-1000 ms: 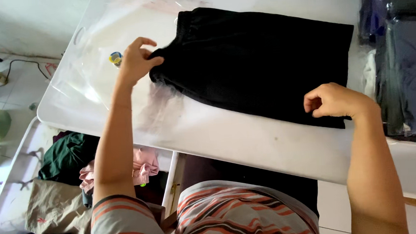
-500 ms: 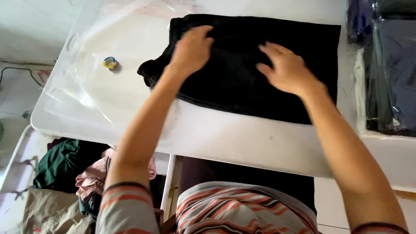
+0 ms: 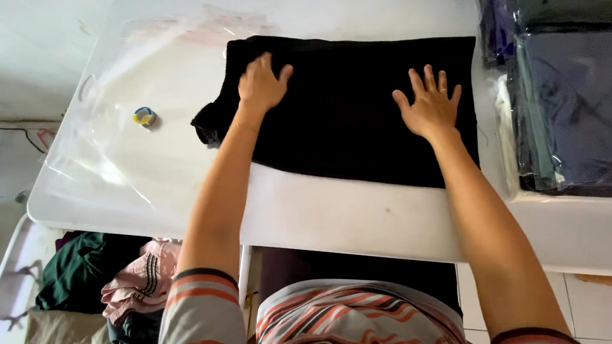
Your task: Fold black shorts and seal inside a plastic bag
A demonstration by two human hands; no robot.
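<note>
Two open hands lie flat on one folded black garment (image 3: 344, 107), a soft matte cloth in a rough rectangle with a bunched lump at its left end. It sits on the middle of a white table (image 3: 308, 214), smooth and hard with rounded corners. The left hand (image 3: 261, 86) presses near the garment's upper left, fingers spread, gripping nothing. The right hand (image 3: 429, 105) presses near its right edge, fingers also splayed, palm down, clasping nothing.

One clear plastic bag (image 3: 119, 143), glossy and crinkled, lies on the table's left part and runs under the garment's left end. One small round sticker (image 3: 144, 116), yellow and blue, sits on it.

Half a second ago both hands were closer together over the garment; now they are well apart, the right one far out toward the edge, and the cloth looks flatter.

Bagged dark garments (image 3: 574, 102) are stacked at right; how many, I cannot tell. Loose clothes (image 3: 109, 280), green, pink and tan, are heaped below the table at left.
</note>
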